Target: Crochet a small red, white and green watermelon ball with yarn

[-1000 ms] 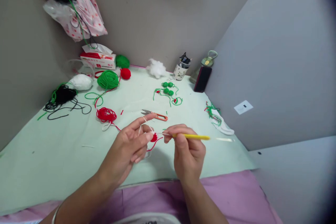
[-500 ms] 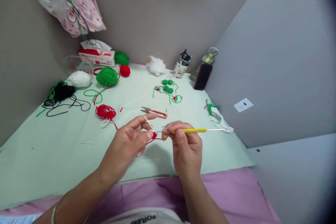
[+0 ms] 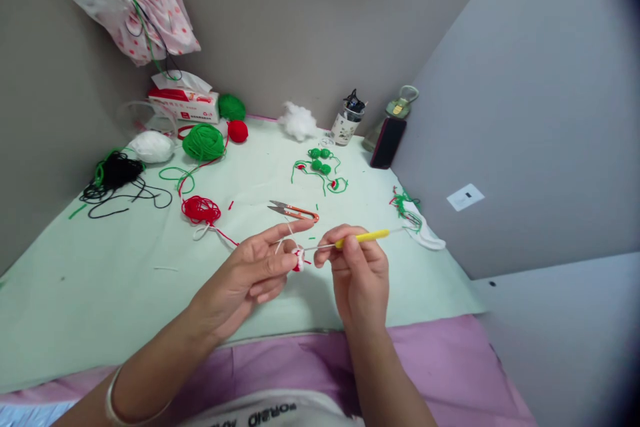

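My left hand (image 3: 260, 265) pinches a small red and white crochet piece (image 3: 299, 259) between thumb and fingers. White yarn (image 3: 289, 227) runs over its raised index finger. A crochet hook (image 3: 363, 238) with a yellow handle is gripped in my right hand (image 3: 356, 273), its metal tip pointing left at the piece. Whether the tip sits inside a stitch is too small to tell. Just beyond my left fingertips lie orange-handled thread snips (image 3: 295, 211). A loose tangle of red yarn (image 3: 201, 211) rests to the left, with a strand leading toward my left hand.
Green yarn (image 3: 204, 141), black yarn (image 3: 118, 175) and a tissue box (image 3: 186, 105) are at the back left. Small green crochet balls (image 3: 320, 163), white stuffing (image 3: 299, 121), a cup (image 3: 345, 127) and a phone (image 3: 389, 143) stand farther back. Yarn scraps (image 3: 406, 203) lie at right.
The crochet piece has turned, now showing more of its white edge. My right hand and the hook have shifted slightly right, with the hook tilted more. My left index finger reaches farther right.
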Demonstrator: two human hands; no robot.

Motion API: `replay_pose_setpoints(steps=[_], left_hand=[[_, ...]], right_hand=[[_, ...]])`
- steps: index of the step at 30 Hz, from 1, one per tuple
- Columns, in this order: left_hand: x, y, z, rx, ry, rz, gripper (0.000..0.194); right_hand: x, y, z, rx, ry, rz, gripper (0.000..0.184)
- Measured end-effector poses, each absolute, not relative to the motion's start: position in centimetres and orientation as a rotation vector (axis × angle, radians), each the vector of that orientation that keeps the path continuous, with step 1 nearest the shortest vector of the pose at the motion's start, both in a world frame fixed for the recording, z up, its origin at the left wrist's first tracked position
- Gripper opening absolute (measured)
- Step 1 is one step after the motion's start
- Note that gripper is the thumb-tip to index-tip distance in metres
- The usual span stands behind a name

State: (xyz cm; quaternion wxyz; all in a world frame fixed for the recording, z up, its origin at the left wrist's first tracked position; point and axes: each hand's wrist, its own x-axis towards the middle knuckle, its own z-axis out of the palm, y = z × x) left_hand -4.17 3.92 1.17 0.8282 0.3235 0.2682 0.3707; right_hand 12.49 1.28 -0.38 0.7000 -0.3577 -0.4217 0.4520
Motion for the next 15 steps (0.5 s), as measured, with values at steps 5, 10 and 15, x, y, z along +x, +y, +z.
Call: replay_pose_setpoints(steps=[5, 10, 15], left_hand=[[-3.7, 3.6, 0.7, 0.774, 0.613, 0.888, 0.038], [-3.1, 3.5, 0.2, 0.901, 0.757, 1.000, 0.039], [-2.9, 3.1, 0.0, 0.880, 0.752, 1.019, 0.035]], right_hand=[[12.4, 1.5, -0.4, -0.773, -0.900, 1.137, 0.018], [11.6, 0.8, -1.2, -0.927, -1.194, 0.760, 0.017], [11.2, 0.4, -1.3, -0.912, -1.274, 0.687, 0.017]])
